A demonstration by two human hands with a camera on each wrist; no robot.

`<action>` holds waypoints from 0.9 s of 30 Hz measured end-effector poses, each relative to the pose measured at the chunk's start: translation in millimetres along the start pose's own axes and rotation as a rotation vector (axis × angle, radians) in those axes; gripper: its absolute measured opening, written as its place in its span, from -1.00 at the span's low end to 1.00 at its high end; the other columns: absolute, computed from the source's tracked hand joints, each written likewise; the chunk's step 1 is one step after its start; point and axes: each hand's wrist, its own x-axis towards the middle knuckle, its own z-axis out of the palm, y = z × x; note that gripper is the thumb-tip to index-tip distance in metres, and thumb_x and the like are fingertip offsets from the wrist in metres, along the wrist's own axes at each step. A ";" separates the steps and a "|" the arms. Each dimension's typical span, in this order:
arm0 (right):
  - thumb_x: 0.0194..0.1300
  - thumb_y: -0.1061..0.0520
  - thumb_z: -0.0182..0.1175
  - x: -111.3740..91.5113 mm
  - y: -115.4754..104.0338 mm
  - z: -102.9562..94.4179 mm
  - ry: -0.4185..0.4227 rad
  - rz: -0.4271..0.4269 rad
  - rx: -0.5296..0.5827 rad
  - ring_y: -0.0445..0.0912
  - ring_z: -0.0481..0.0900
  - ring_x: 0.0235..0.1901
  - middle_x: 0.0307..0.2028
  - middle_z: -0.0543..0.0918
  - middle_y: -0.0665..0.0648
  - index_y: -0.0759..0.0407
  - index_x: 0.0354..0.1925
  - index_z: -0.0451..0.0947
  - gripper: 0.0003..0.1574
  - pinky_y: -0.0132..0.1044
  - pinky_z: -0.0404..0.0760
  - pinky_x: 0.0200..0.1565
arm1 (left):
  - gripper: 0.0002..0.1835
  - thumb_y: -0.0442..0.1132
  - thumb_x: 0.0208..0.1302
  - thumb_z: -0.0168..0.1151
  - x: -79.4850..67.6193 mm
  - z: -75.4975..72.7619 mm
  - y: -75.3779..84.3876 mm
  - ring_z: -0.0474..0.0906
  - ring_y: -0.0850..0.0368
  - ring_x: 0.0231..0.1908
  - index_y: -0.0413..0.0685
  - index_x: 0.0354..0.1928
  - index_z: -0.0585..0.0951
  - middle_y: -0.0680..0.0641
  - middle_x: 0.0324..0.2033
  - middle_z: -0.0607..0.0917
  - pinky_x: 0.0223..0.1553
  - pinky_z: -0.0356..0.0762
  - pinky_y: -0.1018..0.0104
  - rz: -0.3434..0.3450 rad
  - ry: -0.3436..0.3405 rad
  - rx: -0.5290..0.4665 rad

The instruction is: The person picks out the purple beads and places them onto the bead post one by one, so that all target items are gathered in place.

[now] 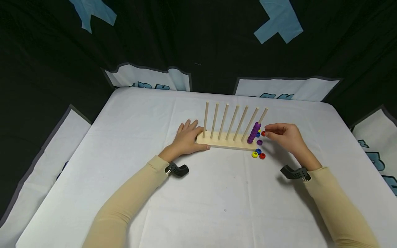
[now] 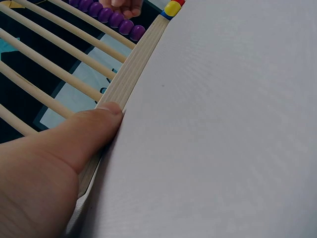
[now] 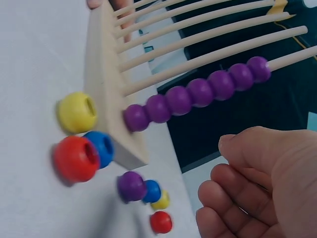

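A pale wooden bead stand [image 1: 227,143] with several upright pegs sits on the table. A stack of purple beads [image 3: 200,92] fills the lower part of its rightmost peg. My left hand [image 1: 185,139] grips the stand's left end, the thumb [image 2: 101,124] against the near edge and the other fingers on the far side. Just right of the stack, my right hand [image 1: 286,136] hovers with loosely curled fingers and nothing seen in them. One loose purple bead [image 3: 132,186] lies by the stand's right end, beside a blue bead [image 3: 152,191], a yellow bead [image 3: 161,200] and a red bead [image 3: 161,222].
Nearer the front right corner of the stand lie another yellow bead [image 1: 255,154], blue bead [image 1: 258,151] and red bead [image 1: 262,156]. White cloth covers the table [image 1: 198,206]. Dark curtains [image 1: 186,41] hang behind it.
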 end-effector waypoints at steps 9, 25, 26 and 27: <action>0.33 0.23 0.34 -3.1 18.5 12.3 -0.028 -0.026 -0.048 -0.43 0.60 -0.29 -0.03 0.76 0.41 0.40 0.01 0.70 -0.67 -0.67 0.54 -0.25 | -0.17 0.30 0.13 0.40 0.4 1.2 -1.4 -0.15 -0.39 0.60 0.03 0.37 0.51 -0.29 0.57 0.16 0.56 -0.25 -0.33 -0.004 -0.002 -0.002; 0.29 0.28 0.35 -3.6 25.8 27.3 -0.024 0.006 -0.172 0.18 0.73 -0.13 -0.03 0.74 0.42 0.42 0.04 0.67 -0.63 0.00 0.74 -0.03 | -0.17 0.31 0.14 0.40 0.2 1.4 -1.6 -0.15 -0.38 0.60 0.04 0.37 0.51 -0.29 0.57 0.17 0.56 -0.25 -0.32 -0.001 0.001 0.003; 0.29 0.28 0.35 -3.7 25.6 27.5 -0.024 0.007 -0.172 0.18 0.73 -0.13 -0.03 0.74 0.42 0.42 0.05 0.67 -0.63 0.01 0.74 -0.03 | -0.17 0.31 0.14 0.40 0.4 1.4 -1.6 -0.15 -0.38 0.60 0.04 0.37 0.51 -0.29 0.57 0.17 0.56 -0.25 -0.32 -0.001 0.001 0.004; 0.29 0.28 0.35 -3.8 25.4 27.7 -0.025 0.009 -0.173 0.18 0.72 -0.13 -0.03 0.74 0.41 0.41 0.05 0.67 -0.63 0.01 0.74 -0.03 | -0.17 0.31 0.14 0.40 0.5 1.5 -1.7 -0.15 -0.38 0.60 0.04 0.37 0.51 -0.29 0.57 0.17 0.56 -0.25 -0.32 -0.001 0.000 0.005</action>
